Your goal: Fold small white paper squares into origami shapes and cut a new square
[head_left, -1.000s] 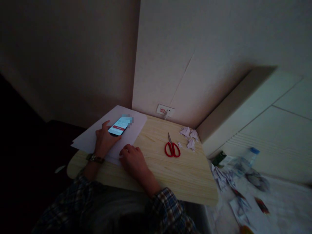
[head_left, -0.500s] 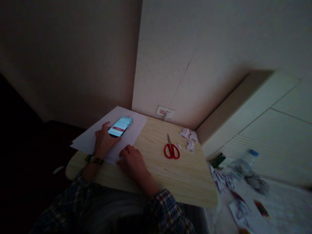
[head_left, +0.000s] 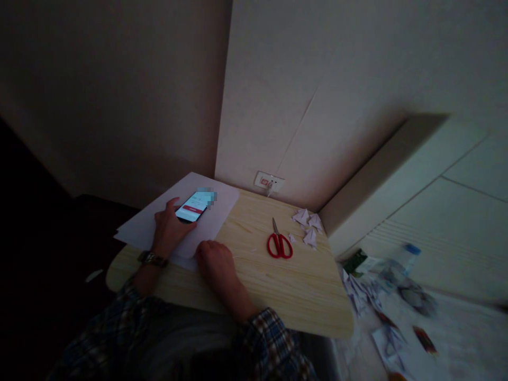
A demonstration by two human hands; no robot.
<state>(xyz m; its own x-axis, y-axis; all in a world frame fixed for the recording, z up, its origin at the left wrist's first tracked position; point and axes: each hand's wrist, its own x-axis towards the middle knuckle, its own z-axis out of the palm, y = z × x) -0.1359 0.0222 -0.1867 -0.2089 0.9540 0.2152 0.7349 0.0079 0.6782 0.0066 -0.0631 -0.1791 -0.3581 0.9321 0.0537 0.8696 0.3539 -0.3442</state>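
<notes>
My left hand, with a watch on the wrist, is closed around the lower end of a smartphone. The phone's screen is lit and it is over the white sheets of paper on the left half of the small table. At the near right corner of the paper, my right hand has its fingers curled in, closed on the top sheet's corner. Its fingertips are partly hidden. Red-handled scissors lie to the right, apart from both hands, with the blades pointing away.
Several small folded paper pieces lie at the table's far right corner. A wall socket with a plug sits just behind the table. To the right, lower down, are a plastic bottle and more folded paper.
My right hand's fingers have curled in further at the paper's corner, and that corner has shifted slightly. My left hand and the phone stay in place.
</notes>
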